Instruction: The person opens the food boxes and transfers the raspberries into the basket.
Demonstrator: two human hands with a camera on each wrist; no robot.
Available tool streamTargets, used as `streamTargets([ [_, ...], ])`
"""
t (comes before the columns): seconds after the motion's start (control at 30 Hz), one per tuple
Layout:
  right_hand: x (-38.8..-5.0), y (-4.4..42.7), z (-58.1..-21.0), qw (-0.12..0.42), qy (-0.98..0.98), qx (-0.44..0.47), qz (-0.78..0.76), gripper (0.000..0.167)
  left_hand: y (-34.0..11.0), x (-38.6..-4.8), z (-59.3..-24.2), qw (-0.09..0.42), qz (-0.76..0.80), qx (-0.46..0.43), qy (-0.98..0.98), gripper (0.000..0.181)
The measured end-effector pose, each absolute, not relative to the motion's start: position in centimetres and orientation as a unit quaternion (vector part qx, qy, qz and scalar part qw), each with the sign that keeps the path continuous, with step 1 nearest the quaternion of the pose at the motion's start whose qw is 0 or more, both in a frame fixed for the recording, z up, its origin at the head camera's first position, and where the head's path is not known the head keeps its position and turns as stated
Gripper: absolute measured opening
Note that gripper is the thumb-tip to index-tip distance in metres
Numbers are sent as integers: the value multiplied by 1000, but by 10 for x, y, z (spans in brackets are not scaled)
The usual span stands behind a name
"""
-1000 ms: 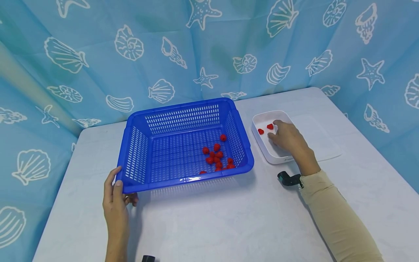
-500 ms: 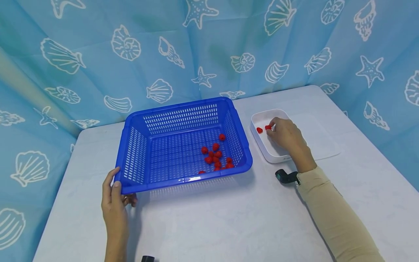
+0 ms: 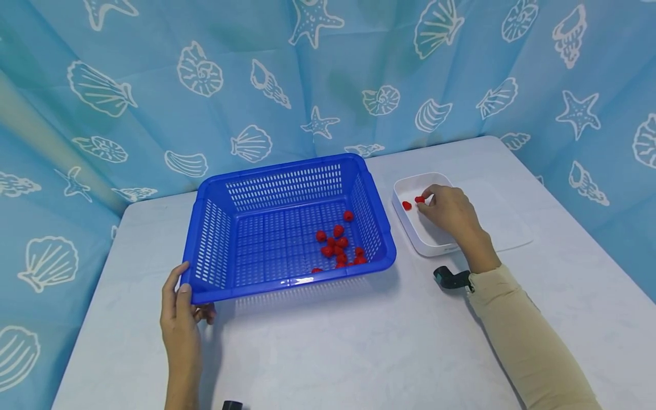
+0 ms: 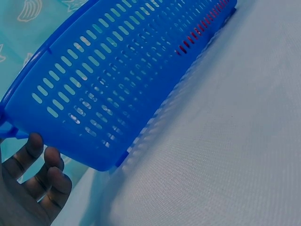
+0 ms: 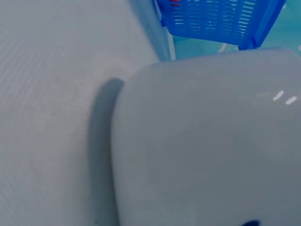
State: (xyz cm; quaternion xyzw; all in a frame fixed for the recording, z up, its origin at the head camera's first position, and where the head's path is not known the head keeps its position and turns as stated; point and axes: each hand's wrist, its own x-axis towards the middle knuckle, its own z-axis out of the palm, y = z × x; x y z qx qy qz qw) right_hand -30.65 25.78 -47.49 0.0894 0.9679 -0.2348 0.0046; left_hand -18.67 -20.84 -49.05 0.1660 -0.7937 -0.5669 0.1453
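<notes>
My left hand (image 3: 180,319) grips the near left corner of a blue plastic basket (image 3: 287,287), thumb on the rim. In the left wrist view, several curled fingers (image 4: 59,181) show below the rim. Inside the basket, several red raspberries (image 3: 338,230) lie toward the right side. To its right stands a white rectangular box (image 3: 427,249). Reaching into that box, my right hand (image 3: 451,210) pinches a raspberry (image 3: 419,199) between thumb and forefinger. Another raspberry (image 3: 406,205) lies beside it on the box floor. The right wrist view shows only the white box's outer wall (image 5: 202,132), with my fingers hidden.
A translucent flat lid (image 3: 499,219) lies right of the box, partly behind my right hand. The white-covered table (image 3: 328,353) ends at a blue curtain (image 3: 328,74) printed with seashells. A black wrist camera (image 3: 451,279) sticks out beneath my right wrist.
My right thumb and forefinger were spread apart beside the raspberry a second ago and have since come together on it. My left hand and the basket have stayed in place.
</notes>
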Motion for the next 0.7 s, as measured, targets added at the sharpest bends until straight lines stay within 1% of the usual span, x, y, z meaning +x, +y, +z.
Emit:
streamTargets([
  [0.33, -301, 259, -467, -17, 963, 74, -257, 34, -209, -187, -492, 148, -571, 165, -791, 42],
  [0.7, -296, 261, -460, -28, 959, 68, -275, 35, -209, -187, -493, 150, -566, 158, -795, 42],
])
